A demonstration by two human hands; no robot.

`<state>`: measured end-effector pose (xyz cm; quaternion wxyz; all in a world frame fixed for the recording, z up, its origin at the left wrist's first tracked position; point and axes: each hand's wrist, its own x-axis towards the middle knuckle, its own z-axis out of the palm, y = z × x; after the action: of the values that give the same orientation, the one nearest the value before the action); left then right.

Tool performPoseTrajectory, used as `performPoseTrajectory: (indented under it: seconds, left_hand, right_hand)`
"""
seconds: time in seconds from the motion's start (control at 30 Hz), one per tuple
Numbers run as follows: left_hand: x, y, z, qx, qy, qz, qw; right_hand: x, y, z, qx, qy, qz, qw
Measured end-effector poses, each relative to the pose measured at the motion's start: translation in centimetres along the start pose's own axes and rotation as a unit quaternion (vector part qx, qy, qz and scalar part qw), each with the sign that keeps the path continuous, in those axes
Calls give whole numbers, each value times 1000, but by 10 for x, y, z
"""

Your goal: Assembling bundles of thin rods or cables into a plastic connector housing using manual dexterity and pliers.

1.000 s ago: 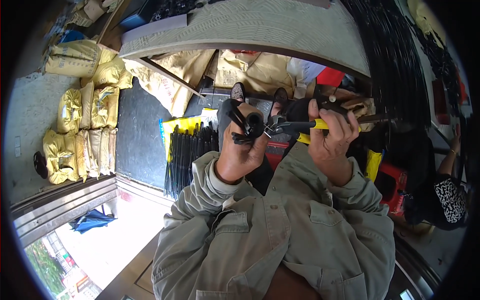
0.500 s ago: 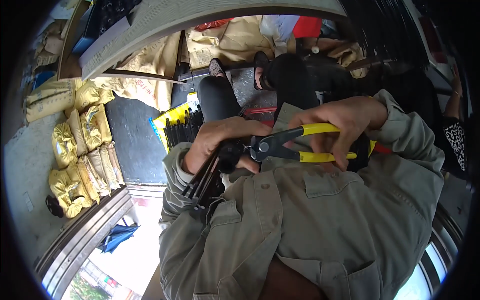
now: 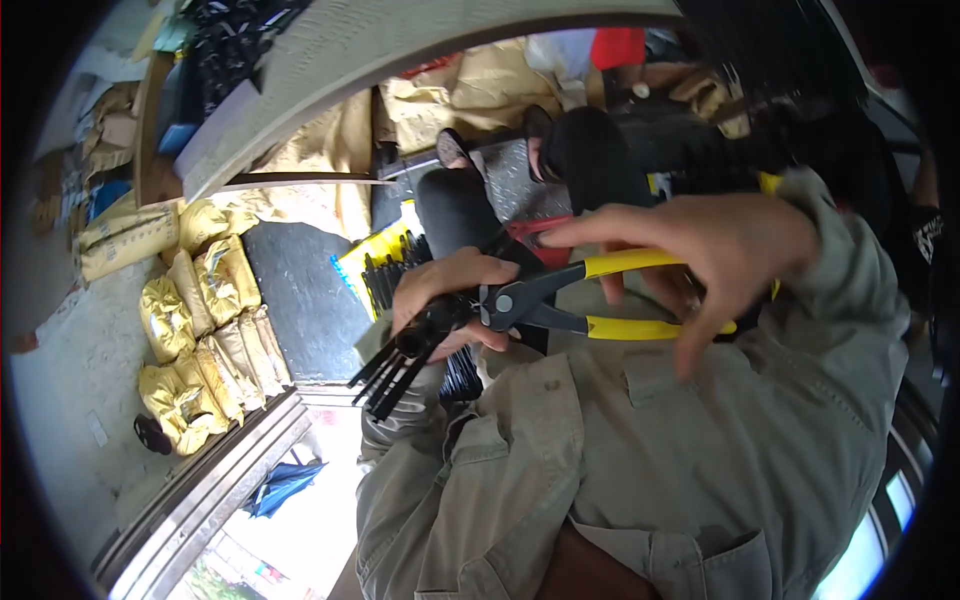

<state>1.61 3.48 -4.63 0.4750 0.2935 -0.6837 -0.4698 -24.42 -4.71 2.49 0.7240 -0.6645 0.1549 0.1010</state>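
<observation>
In front of my chest, my left hand (image 3: 440, 290) is closed around a black umbrella frame (image 3: 385, 380), or what looks like one: thin dark rods fanning toward the lower left and a rounded black end. Pliers (image 3: 560, 300) with yellow grips and a dark head lie across from it. Their jaws touch or sit right against the frame beside my left fingers; what lies between them is too small to make out. My right hand (image 3: 720, 250) is at the yellow handles, fingers widely spread, at least one between the grips. The pliers' handles stand apart.
Near my left knee stands a yellow bag (image 3: 372, 250) with several black rods. Yellow-brown sacks (image 3: 220, 360) line the wall at left. A pale curved tabletop (image 3: 400, 30) spans the far side. Beyond the doorway lies a blue umbrella (image 3: 285, 487). Dark items crowd the right.
My right hand has loosened, with its fingers spreading off the handles. The frame has tipped, its rods now fanning further out at lower left. The whole view has shifted slightly.
</observation>
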Motion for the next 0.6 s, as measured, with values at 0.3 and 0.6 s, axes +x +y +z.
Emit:
performPoseTrajectory:
  seconds: [0.3, 0.6]
  left_hand:
    - [12, 8, -1, -12, -60, -18, 998]
    - [5, 7, 18, 68, 124, -78, 987]
  right_hand:
    - [-9, 7, -1, -325, 104, -110, 934]
    - [15, 24, 1, -584, 293, -151, 742]
